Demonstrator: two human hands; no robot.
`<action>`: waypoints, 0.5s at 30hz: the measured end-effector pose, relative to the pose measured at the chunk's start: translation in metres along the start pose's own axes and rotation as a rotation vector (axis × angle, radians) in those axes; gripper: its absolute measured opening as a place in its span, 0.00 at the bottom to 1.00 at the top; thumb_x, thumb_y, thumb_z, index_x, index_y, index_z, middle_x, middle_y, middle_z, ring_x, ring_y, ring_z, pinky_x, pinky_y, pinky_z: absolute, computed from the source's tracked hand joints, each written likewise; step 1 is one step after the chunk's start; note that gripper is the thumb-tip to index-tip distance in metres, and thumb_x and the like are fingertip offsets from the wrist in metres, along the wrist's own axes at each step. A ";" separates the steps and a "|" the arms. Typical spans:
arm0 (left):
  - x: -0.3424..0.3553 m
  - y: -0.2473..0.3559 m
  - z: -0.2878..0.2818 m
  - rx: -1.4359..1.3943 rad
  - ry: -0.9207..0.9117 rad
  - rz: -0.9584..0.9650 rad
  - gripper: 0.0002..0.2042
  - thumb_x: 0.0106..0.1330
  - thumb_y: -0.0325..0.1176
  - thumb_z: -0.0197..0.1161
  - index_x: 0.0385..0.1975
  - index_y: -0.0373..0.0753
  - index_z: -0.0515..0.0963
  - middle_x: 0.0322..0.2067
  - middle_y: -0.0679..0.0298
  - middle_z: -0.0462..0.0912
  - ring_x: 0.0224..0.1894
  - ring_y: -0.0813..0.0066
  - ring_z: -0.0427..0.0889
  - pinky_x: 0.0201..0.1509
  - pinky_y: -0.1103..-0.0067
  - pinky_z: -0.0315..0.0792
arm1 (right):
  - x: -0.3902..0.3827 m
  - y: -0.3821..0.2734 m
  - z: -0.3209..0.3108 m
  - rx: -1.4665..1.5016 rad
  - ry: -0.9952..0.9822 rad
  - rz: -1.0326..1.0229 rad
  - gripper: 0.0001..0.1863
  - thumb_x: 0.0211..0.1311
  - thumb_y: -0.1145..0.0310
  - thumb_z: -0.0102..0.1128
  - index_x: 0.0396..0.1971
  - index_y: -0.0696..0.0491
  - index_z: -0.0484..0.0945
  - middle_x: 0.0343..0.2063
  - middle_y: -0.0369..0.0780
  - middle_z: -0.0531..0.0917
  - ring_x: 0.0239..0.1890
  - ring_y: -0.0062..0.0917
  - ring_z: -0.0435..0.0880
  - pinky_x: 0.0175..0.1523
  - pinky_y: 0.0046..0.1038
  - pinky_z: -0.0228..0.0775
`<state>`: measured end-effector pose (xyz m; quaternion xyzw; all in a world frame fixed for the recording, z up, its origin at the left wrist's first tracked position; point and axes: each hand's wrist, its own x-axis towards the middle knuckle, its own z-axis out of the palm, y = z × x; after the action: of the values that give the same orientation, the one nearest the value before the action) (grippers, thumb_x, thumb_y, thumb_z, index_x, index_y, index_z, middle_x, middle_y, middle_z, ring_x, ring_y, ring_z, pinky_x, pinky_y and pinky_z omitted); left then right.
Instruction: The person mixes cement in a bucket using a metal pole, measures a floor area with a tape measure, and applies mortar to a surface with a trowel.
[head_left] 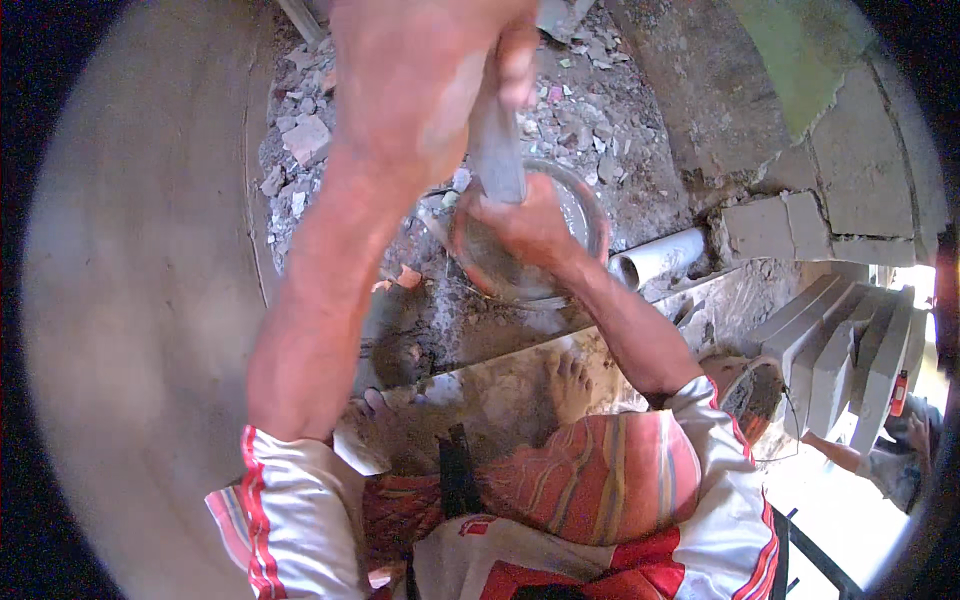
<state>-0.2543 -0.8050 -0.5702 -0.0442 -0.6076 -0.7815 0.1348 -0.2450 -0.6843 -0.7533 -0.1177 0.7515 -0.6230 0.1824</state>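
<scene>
My left hand [430, 90], high at the top of the view and close to the camera, has its fingers curled round the upper end of a flat grey bar [496, 145]. Lower down, my right hand [520, 222] is closed on the same bar's lower end, over a round shallow basin [597, 225]. What the bar is cannot be told, as my left hand hides its top. The basin's left part is mostly behind my right hand.
Broken rubble [306, 140] surrounds the basin, with a pale pipe [666, 252] at right. My bare feet [570, 385] are on a dirty ledge [470, 375]. A bucket [752, 395], stacked grey blocks [830, 350] and another person's arm [835, 455] are at right. A wall [130, 270] rises left.
</scene>
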 end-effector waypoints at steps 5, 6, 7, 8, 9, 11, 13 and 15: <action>0.012 0.041 0.016 0.293 -0.120 0.337 0.14 0.63 0.43 0.67 0.25 0.39 0.77 0.11 0.71 0.69 0.11 0.83 0.72 0.13 0.82 0.72 | 0.020 -0.062 -0.020 -0.159 0.059 -0.101 0.17 0.49 0.60 0.67 0.22 0.61 0.79 0.17 0.40 0.80 0.23 0.21 0.79 0.30 0.31 0.71; 0.014 0.040 0.018 0.353 -0.153 0.424 0.15 0.63 0.44 0.66 0.25 0.39 0.77 0.11 0.71 0.69 0.11 0.83 0.72 0.13 0.81 0.73 | 0.024 -0.064 -0.022 -0.160 0.069 -0.103 0.17 0.49 0.60 0.68 0.22 0.61 0.79 0.17 0.39 0.80 0.22 0.21 0.79 0.30 0.31 0.71; 0.016 0.036 0.019 0.411 -0.186 0.511 0.15 0.64 0.45 0.66 0.25 0.39 0.77 0.11 0.71 0.69 0.11 0.83 0.72 0.13 0.81 0.73 | 0.028 -0.060 -0.023 -0.143 0.105 -0.187 0.16 0.49 0.61 0.68 0.21 0.61 0.80 0.17 0.39 0.80 0.22 0.22 0.78 0.30 0.31 0.70; 0.020 0.031 0.017 0.467 -0.217 0.603 0.16 0.64 0.46 0.65 0.25 0.39 0.77 0.11 0.71 0.69 0.11 0.83 0.71 0.14 0.81 0.73 | 0.032 -0.052 -0.023 -0.138 0.120 -0.117 0.16 0.49 0.61 0.68 0.22 0.61 0.80 0.17 0.39 0.80 0.23 0.22 0.78 0.30 0.31 0.71; 0.020 0.022 0.019 0.420 -0.213 0.539 0.16 0.64 0.47 0.64 0.25 0.40 0.77 0.12 0.71 0.69 0.12 0.83 0.71 0.14 0.81 0.73 | 0.035 -0.039 -0.022 -0.097 0.123 -0.127 0.15 0.50 0.62 0.68 0.22 0.60 0.80 0.18 0.39 0.81 0.24 0.23 0.79 0.31 0.32 0.71; 0.015 -0.005 0.023 0.310 -0.182 0.319 0.15 0.64 0.46 0.64 0.25 0.40 0.77 0.12 0.70 0.69 0.12 0.82 0.71 0.15 0.81 0.71 | 0.031 -0.007 -0.018 -0.062 0.120 -0.142 0.14 0.51 0.63 0.67 0.24 0.60 0.80 0.20 0.39 0.82 0.25 0.23 0.80 0.32 0.32 0.72; -0.001 -0.032 0.024 0.263 -0.129 0.082 0.12 0.62 0.40 0.65 0.23 0.39 0.76 0.12 0.69 0.69 0.13 0.79 0.69 0.18 0.79 0.69 | 0.021 0.021 -0.016 -0.077 0.103 -0.172 0.12 0.52 0.64 0.66 0.26 0.59 0.81 0.23 0.39 0.83 0.27 0.24 0.81 0.34 0.32 0.73; -0.008 -0.055 0.019 0.256 -0.103 -0.016 0.11 0.60 0.36 0.66 0.22 0.38 0.76 0.12 0.68 0.69 0.13 0.78 0.68 0.20 0.77 0.68 | 0.011 0.038 -0.016 -0.016 0.025 -0.017 0.19 0.52 0.60 0.69 0.38 0.59 0.78 0.34 0.41 0.84 0.36 0.28 0.82 0.43 0.35 0.73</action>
<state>-0.2628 -0.7735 -0.6188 -0.0618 -0.7087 -0.6954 0.1019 -0.2599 -0.6672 -0.7898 -0.1178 0.7576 -0.6199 0.1666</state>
